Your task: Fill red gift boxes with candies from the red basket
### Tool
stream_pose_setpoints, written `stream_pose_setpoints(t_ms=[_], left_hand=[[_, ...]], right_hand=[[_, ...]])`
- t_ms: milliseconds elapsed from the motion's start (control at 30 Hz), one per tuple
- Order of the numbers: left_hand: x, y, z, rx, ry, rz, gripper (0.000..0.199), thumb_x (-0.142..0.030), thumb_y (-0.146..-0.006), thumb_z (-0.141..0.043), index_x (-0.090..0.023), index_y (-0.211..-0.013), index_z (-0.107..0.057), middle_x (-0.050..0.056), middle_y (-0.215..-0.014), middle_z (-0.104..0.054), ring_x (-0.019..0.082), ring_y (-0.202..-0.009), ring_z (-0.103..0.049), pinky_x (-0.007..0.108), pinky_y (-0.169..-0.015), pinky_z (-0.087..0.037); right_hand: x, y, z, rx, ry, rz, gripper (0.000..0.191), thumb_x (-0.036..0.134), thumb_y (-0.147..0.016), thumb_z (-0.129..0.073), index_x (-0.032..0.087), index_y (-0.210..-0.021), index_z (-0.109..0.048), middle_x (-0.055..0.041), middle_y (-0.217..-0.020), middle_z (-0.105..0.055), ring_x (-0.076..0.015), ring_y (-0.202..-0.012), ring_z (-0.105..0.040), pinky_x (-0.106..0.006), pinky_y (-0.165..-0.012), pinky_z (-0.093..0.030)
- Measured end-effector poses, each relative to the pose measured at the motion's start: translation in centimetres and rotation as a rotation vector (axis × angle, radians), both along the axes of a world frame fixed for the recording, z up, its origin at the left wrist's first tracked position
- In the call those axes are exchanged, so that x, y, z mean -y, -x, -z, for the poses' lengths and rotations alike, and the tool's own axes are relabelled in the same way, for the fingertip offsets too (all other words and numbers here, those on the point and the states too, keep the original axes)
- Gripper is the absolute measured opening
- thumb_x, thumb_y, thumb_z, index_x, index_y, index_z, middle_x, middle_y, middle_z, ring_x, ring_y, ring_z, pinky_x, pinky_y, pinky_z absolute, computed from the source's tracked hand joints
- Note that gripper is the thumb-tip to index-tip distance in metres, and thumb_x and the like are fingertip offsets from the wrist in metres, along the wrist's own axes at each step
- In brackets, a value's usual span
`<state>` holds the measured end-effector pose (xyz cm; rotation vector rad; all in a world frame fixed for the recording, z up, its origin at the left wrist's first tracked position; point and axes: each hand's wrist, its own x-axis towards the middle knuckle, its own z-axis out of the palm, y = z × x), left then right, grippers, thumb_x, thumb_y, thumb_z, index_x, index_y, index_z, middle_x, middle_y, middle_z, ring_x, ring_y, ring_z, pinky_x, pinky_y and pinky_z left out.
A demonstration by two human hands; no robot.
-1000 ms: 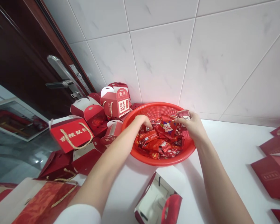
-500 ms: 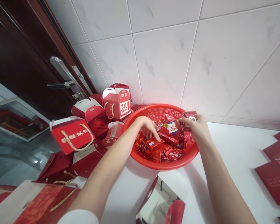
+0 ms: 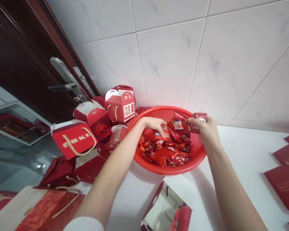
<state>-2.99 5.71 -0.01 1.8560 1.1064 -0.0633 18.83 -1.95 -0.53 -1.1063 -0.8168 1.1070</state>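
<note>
A round red plastic basket stands on the white table against the tiled wall, with many red candy packets in it. Inside it, at the left, my left hand has its fingers closed on a small red packet. Over the basket's right rim, my right hand grips a dark red packet between thumb and fingers. Between the hands lies a larger shiny red packet with a white and blue print. An open box, white inside, sits nearer to me below the basket.
Red and white gift boxes with rope handles are piled left of the basket. Several dark red boxes lie at the right edge. A dark door with a metal handle stands at the upper left.
My left hand has shifted slightly up and right, its fingers now closed on a red packet. My right hand has moved a little to the right with its packet.
</note>
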Motion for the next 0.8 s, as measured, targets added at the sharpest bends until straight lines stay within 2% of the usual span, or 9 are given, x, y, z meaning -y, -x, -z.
stream_pose_setpoints(t_ms=[133,267,400,467,533,633,700,800], left_hand=[[0.1,0.7,-0.2,0.116,-0.066,-0.103,0.048,-0.039,-0.044,-0.086,-0.02,-0.078,-0.059,-0.002,-0.084,-0.06,0.017,-0.082,-0.056,0.027,-0.072,-0.043],[0.1,0.8,-0.1,0.172,-0.086,-0.211,0.049,-0.038,-0.049,-0.086,-0.019,-0.086,-0.06,0.0,-0.09,-0.064,0.018,-0.085,-0.059,0.027,-0.072,-0.043],[-0.3,0.9,-0.1,0.088,-0.326,-0.344,0.042,-0.034,-0.053,-0.084,-0.02,-0.088,-0.065,0.003,-0.1,-0.069,0.022,-0.096,-0.062,0.028,-0.079,-0.045],[-0.4,0.9,-0.3,0.028,-0.362,-0.313,0.03,-0.03,-0.055,-0.081,-0.019,-0.079,-0.067,0.003,-0.092,-0.072,0.022,-0.093,-0.063,0.028,-0.079,-0.045],[-0.2,0.8,-0.4,-0.061,-0.251,-0.192,0.019,-0.028,-0.057,-0.078,-0.019,-0.073,-0.071,0.002,-0.08,-0.073,0.021,-0.084,-0.065,0.028,-0.076,-0.046],[0.2,0.5,-0.5,-0.313,-0.052,-0.045,0.015,-0.024,-0.053,-0.08,-0.019,-0.067,-0.076,0.002,-0.072,-0.075,0.021,-0.078,-0.067,0.027,-0.075,-0.048],[0.3,0.7,-0.4,-0.437,-0.043,-0.06,0.011,-0.021,-0.051,-0.08,-0.019,-0.06,-0.074,0.004,-0.07,-0.075,0.022,-0.078,-0.068,0.029,-0.075,-0.049],[-0.1,1.4,-0.2,-0.488,-0.116,-0.124,0.007,-0.021,-0.053,-0.077,-0.019,-0.054,-0.07,0.006,-0.072,-0.075,0.024,-0.081,-0.068,0.031,-0.077,-0.05]], right_hand=[[-0.1,0.1,-0.2,-0.042,-0.008,0.006,0.031,0.023,-0.046,-0.083,0.019,-0.07,-0.064,0.0013,-0.063,-0.065,-0.0167,-0.057,-0.061,-0.028,-0.049,-0.049],[-0.1,0.0,-0.3,-0.051,0.002,0.01,0.03,0.023,-0.047,-0.082,0.019,-0.07,-0.063,0.0017,-0.061,-0.065,-0.0163,-0.053,-0.06,-0.028,-0.048,-0.048],[-0.1,-0.1,-0.1,-0.039,-0.017,0.005,0.028,0.023,-0.049,-0.081,0.019,-0.07,-0.062,0.0018,-0.061,-0.064,-0.016,-0.055,-0.06,-0.028,-0.05,-0.048],[-0.1,-0.1,0.0,-0.025,-0.009,-0.007,0.027,0.023,-0.05,-0.079,0.019,-0.07,-0.062,0.0016,-0.061,-0.064,-0.0164,-0.056,-0.061,-0.029,-0.051,-0.049],[-0.1,-0.1,0.0,-0.005,0.002,-0.017,0.026,0.024,-0.051,-0.078,0.019,-0.071,-0.062,0.0015,-0.062,-0.064,-0.0166,-0.057,-0.061,-0.029,-0.052,-0.049],[0.0,-0.1,0.0,0.02,0.004,-0.024,0.026,0.024,-0.052,-0.079,0.019,-0.072,-0.063,0.001,-0.063,-0.065,-0.0175,-0.06,-0.062,-0.029,-0.053,-0.05],[0.0,-0.1,0.0,0.032,0.0,-0.02,0.026,0.024,-0.052,-0.078,0.019,-0.073,-0.063,0.0012,-0.064,-0.064,-0.0178,-0.061,-0.062,-0.03,-0.055,-0.051],[0.0,-0.1,-0.1,0.054,0.008,-0.014,0.027,0.024,-0.053,-0.079,0.02,-0.074,-0.063,0.0013,-0.065,-0.065,-0.0176,-0.062,-0.062,-0.03,-0.056,-0.051]])
